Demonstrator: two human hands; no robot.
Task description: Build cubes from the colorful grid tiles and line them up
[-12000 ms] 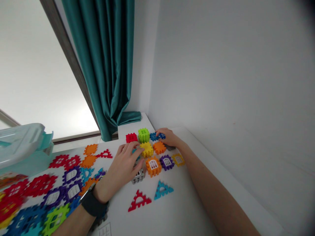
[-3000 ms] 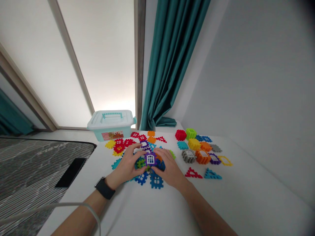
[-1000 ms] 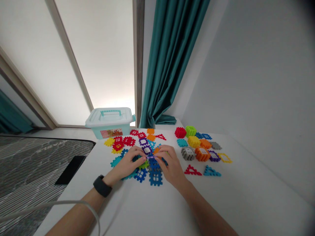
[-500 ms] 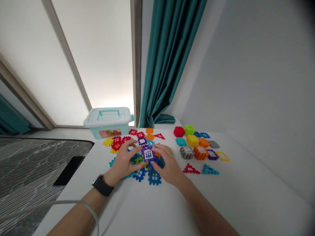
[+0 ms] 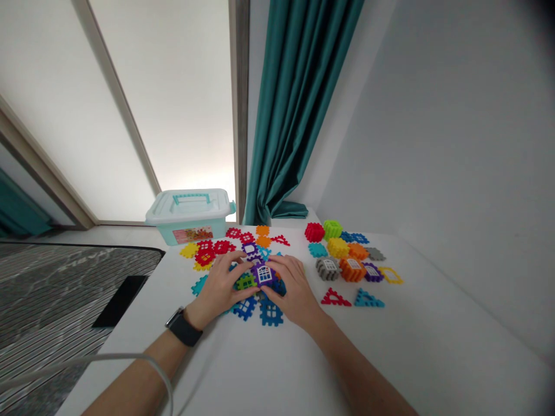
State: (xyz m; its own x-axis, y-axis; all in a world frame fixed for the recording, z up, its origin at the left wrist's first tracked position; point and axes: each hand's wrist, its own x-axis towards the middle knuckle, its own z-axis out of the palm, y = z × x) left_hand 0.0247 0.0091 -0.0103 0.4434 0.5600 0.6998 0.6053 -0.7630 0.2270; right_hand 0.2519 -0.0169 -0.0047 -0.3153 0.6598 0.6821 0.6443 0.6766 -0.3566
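Note:
Between my two hands is a purple building tile (image 5: 264,274) with notched edges and a white window in it. My left hand (image 5: 221,286), with a black watch at the wrist, has its thumb and fingertips closed at the tile's left side. My right hand (image 5: 293,292) grips the same tile from the right. Just beneath them lies a heap of loose tiles, among them a green tile (image 5: 246,281) and blue tiles such as the square blue tile (image 5: 271,312). Parts of the heap are hidden by my hands.
A lidded light-teal box (image 5: 193,216) stands at the table's back left. Red tiles (image 5: 205,256) lie in front of it. To the right are stacked tiles sorted by colour, including an orange stack (image 5: 352,270) and a grey stack (image 5: 328,268). A pale cable (image 5: 147,358) crosses my left forearm.
The purple tile has shifted slightly right and turned a little between my hands. My left fingertips have moved right with it, closer to my right hand.

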